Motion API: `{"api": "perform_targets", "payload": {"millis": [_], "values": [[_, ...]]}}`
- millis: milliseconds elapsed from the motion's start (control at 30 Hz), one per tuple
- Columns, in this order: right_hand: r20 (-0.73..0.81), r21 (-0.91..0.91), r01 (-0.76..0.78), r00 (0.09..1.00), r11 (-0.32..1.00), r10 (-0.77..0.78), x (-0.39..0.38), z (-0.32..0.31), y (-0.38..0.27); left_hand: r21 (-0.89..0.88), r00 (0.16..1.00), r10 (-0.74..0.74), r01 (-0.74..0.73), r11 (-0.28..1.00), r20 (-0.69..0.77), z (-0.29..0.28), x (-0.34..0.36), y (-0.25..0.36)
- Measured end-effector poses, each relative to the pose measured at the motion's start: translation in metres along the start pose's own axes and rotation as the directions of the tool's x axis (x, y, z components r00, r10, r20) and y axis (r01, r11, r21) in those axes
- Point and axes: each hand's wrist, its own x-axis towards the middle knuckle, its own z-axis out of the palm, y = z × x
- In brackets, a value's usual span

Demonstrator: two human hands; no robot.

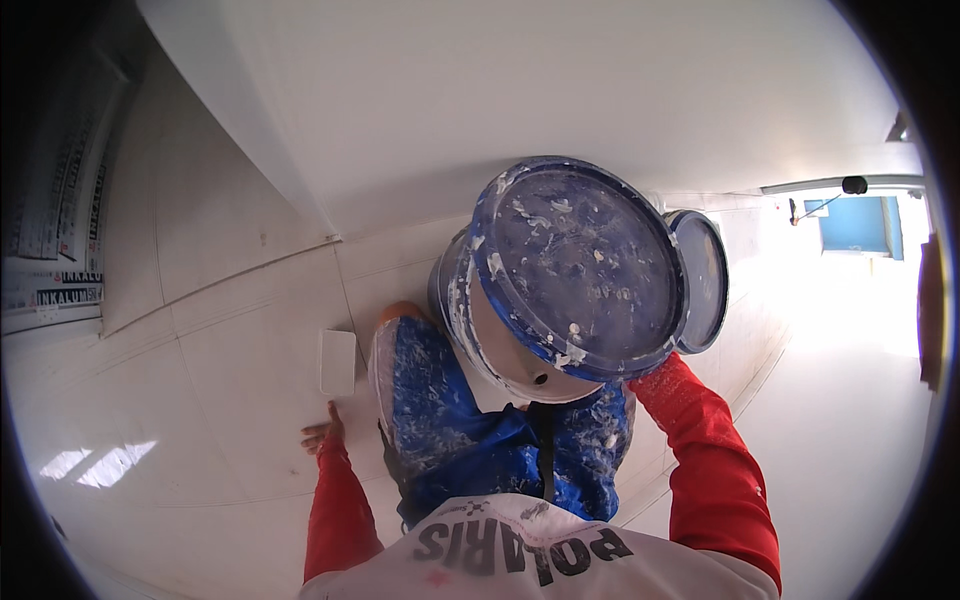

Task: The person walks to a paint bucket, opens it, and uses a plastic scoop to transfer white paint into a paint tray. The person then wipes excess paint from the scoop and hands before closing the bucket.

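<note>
My left hand (322,431) is at the left with fingers apart and nothing in it. Just beyond its fingertips, a small white rectangular piece (338,363) lies on the floor. A large round blue lid (585,265), spattered with white, is tilted over a white bucket (510,368) between my legs. At the lid's near right edge is my right hand (634,384), mostly hidden behind the rim. It appears to grip the lid there, though its fingers do not show. The bucket's inside is hidden.
Behind the lid on the right stands a second bucket with a dark lid (704,280). A pale wall (520,90) rises close beyond the buckets. Stacked, printed long packages (65,200) are at the far left. My paint-stained blue trousers (430,400) flank the bucket.
</note>
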Motion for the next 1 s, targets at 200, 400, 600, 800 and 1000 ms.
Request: {"api": "perform_targets", "payload": {"millis": [200,400,600,800,1000], "values": [[-0.044,0.044,0.043,0.998,0.998,-0.041,0.007,-0.021,0.010,-0.276,0.549,0.476,-0.803,0.528,-0.688,-0.092,-0.102,0.010],[-0.031,0.037,0.065,0.997,0.997,-0.064,0.009,-0.038,-0.004,0.243,-0.579,0.553,-0.790,-0.564,-0.599,-0.170,-0.358,0.068],[0.006,0.035,0.045,0.999,0.998,-0.045,0.013,-0.051,-0.035,0.563,-0.901,0.370,-0.432,-0.704,-0.228,-0.222,-0.470,0.122],[0.023,0.040,0.038,0.999,0.998,-0.038,0.008,-0.052,-0.046,0.423,-0.794,0.507,-0.608,-0.671,-0.337,-0.264,-0.513,0.141],[0.044,0.055,0.045,0.998,0.997,-0.047,-0.010,-0.043,-0.048,0.088,-0.665,0.631,-0.713,-0.695,-0.400,-0.292,-0.573,0.135]]}}
